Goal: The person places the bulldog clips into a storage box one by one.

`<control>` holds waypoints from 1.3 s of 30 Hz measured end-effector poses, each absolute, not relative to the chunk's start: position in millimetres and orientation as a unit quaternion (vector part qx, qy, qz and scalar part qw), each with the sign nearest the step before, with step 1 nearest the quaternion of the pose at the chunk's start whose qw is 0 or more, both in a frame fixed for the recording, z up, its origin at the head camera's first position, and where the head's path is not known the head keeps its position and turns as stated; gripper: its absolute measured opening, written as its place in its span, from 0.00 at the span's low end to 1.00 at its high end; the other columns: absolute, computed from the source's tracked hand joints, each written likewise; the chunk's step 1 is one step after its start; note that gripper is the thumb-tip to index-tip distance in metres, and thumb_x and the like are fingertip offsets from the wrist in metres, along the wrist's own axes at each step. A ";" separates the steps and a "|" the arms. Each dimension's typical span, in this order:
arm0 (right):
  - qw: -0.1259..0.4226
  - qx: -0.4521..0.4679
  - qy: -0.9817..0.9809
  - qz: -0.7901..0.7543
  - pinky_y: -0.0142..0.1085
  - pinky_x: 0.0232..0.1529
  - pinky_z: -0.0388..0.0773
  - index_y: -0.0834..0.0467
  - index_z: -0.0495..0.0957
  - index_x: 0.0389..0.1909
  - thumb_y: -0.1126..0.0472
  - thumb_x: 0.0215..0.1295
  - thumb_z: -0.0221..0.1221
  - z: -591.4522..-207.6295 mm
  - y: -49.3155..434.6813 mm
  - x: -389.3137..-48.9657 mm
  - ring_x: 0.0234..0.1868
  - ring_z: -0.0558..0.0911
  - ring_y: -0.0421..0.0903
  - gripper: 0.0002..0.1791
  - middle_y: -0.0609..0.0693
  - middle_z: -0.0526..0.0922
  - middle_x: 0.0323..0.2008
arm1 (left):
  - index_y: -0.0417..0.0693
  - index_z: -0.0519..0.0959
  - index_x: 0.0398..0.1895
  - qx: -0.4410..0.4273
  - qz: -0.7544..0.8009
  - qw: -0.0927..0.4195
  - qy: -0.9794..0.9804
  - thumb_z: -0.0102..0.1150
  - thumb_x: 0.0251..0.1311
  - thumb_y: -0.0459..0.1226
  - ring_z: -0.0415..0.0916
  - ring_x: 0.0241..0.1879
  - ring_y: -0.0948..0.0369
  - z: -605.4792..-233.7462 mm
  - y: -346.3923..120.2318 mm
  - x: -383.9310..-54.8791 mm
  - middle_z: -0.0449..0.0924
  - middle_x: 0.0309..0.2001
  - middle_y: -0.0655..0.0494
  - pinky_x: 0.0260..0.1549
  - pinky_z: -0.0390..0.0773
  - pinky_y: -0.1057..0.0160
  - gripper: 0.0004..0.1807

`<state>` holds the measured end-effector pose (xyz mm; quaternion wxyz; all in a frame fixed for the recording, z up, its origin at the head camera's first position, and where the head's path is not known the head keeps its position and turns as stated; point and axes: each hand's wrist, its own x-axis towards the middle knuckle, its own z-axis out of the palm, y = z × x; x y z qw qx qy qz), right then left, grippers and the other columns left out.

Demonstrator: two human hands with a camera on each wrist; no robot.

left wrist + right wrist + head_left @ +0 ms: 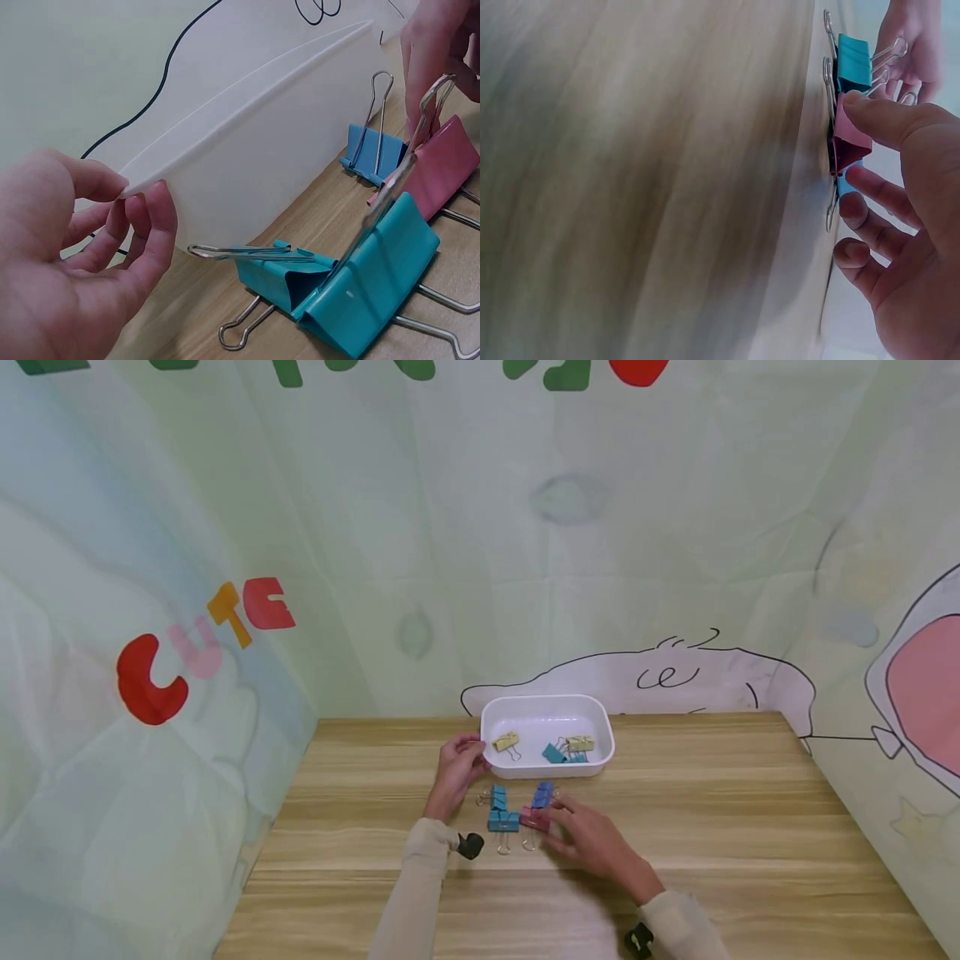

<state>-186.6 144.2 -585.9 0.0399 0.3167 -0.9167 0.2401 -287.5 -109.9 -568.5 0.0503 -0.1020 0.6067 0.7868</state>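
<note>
My left hand pinches the left rim of a white plastic tray between thumb and fingertips. In front of the tray, several binder clips stand close together on the table. Two are teal: a rear one and a front one. To their right are a pink binder clip and a blue binder clip behind it. My right hand holds the pink clip, thumb across one end and index fingertip at the other. Its other fingers are loosely bent beside the clip.
Inside the tray lie two pale yellow binder clips, one at the left and one at the right, with teal clips beside the latter. The tray backs onto a printed fabric wall behind the wooden table.
</note>
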 end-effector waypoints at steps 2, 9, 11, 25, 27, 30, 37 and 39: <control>0.034 0.310 -0.918 0.245 0.46 0.49 0.86 0.52 0.83 0.60 0.53 0.65 0.71 -586.9 144.2 -186.7 0.48 0.83 0.47 0.23 0.50 0.82 0.52 | 0.27 0.71 0.62 -0.102 0.788 0.050 0.606 0.56 0.72 0.27 0.78 0.39 0.54 -568.9 -109.9 -287.6 0.75 0.49 0.38 0.36 0.85 0.67 0.18; 0.040 0.298 -0.920 0.252 0.45 0.47 0.86 0.53 0.84 0.60 0.54 0.65 0.71 -588.9 141.9 -188.1 0.47 0.84 0.47 0.23 0.50 0.82 0.51 | 0.28 0.71 0.62 -0.100 0.787 0.054 0.607 0.55 0.72 0.28 0.79 0.41 0.53 -569.4 -109.2 -288.5 0.74 0.52 0.35 0.37 0.86 0.66 0.19; 0.049 0.297 -0.920 0.251 0.48 0.48 0.86 0.53 0.84 0.60 0.55 0.65 0.72 -590.3 140.9 -188.1 0.48 0.84 0.50 0.23 0.52 0.83 0.52 | 0.28 0.71 0.62 -0.100 0.786 0.054 0.608 0.55 0.73 0.28 0.79 0.41 0.53 -568.9 -108.6 -288.1 0.74 0.53 0.34 0.37 0.86 0.66 0.18; 0.095 0.290 -0.920 0.246 0.48 0.46 0.87 0.53 0.87 0.54 0.58 0.64 0.72 -598.7 136.0 -185.6 0.47 0.86 0.51 0.17 0.52 0.88 0.48 | 0.27 0.71 0.62 -0.094 0.788 0.054 0.606 0.55 0.73 0.28 0.78 0.41 0.54 -568.5 -109.4 -288.1 0.74 0.53 0.34 0.37 0.85 0.66 0.19; 0.096 0.291 -0.918 0.250 0.46 0.44 0.87 0.53 0.87 0.53 0.58 0.64 0.72 -599.5 136.1 -184.9 0.45 0.86 0.49 0.17 0.51 0.88 0.47 | 0.27 0.71 0.62 -0.094 0.788 0.054 0.607 0.55 0.73 0.28 0.78 0.41 0.54 -568.4 -109.3 -287.9 0.74 0.53 0.34 0.37 0.85 0.66 0.19; 0.097 0.294 -0.915 0.259 0.46 0.44 0.87 0.52 0.87 0.52 0.58 0.62 0.73 -599.2 136.4 -183.6 0.44 0.86 0.49 0.17 0.50 0.87 0.46 | 0.27 0.71 0.62 -0.094 0.786 0.050 0.608 0.55 0.73 0.28 0.79 0.41 0.53 -569.6 -109.6 -288.5 0.74 0.53 0.33 0.38 0.86 0.65 0.19; 0.094 0.307 -0.904 0.281 0.49 0.48 0.86 0.51 0.88 0.49 0.59 0.61 0.74 -598.6 136.1 -180.5 0.47 0.86 0.50 0.15 0.50 0.88 0.48 | 0.26 0.71 0.62 -0.096 0.788 0.052 0.606 0.54 0.73 0.27 0.79 0.41 0.53 -569.6 -109.8 -288.5 0.73 0.54 0.32 0.37 0.86 0.66 0.19; 0.095 0.309 -0.903 0.283 0.49 0.49 0.85 0.51 0.88 0.49 0.60 0.60 0.74 -598.0 136.1 -179.8 0.47 0.86 0.51 0.15 0.50 0.87 0.48 | 0.26 0.71 0.62 -0.096 0.789 0.053 0.605 0.54 0.72 0.27 0.79 0.41 0.53 -569.4 -109.8 -288.4 0.73 0.54 0.32 0.36 0.86 0.67 0.19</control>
